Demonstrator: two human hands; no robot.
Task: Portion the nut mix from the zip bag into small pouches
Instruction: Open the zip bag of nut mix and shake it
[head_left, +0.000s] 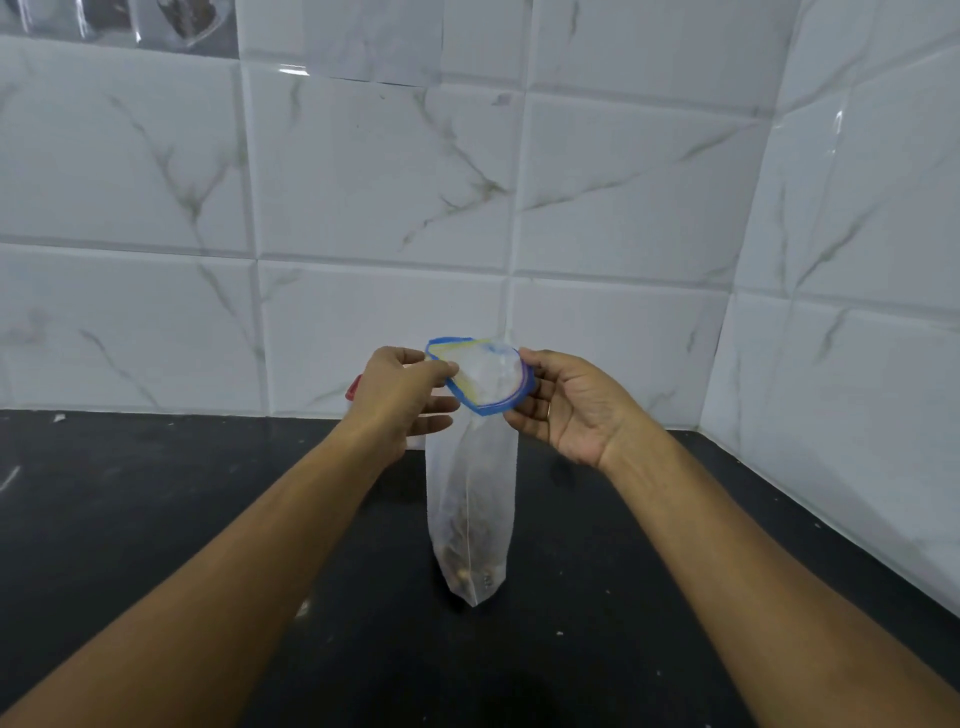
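Head view: zip bag (471, 499) hangs upright mid-frame over a black counter (156, 519), in front of the white marble-look tile wall (363, 182). Can't tell if the bag's bottom tip touches the counter or sits just above it. Bag is clear/frosted plastic, long and narrow, mostly slack. Mouth is pulled open into a rough oval, rimmed by a blue zip strip (491, 408) with a yellow line along the inner edge. Nut mix (467, 569) is a small brownish clump at the very bottom; the rest of the bag looks empty.

Left hand (402, 397) pinches the left side of the rim, thumb and fingers closed on it. Right hand (566, 410) holds the right side of the rim, palm toward camera, fingers curled behind the strip. A small red thing (353, 388) peeks out behind the left hand, too hidden to identify.
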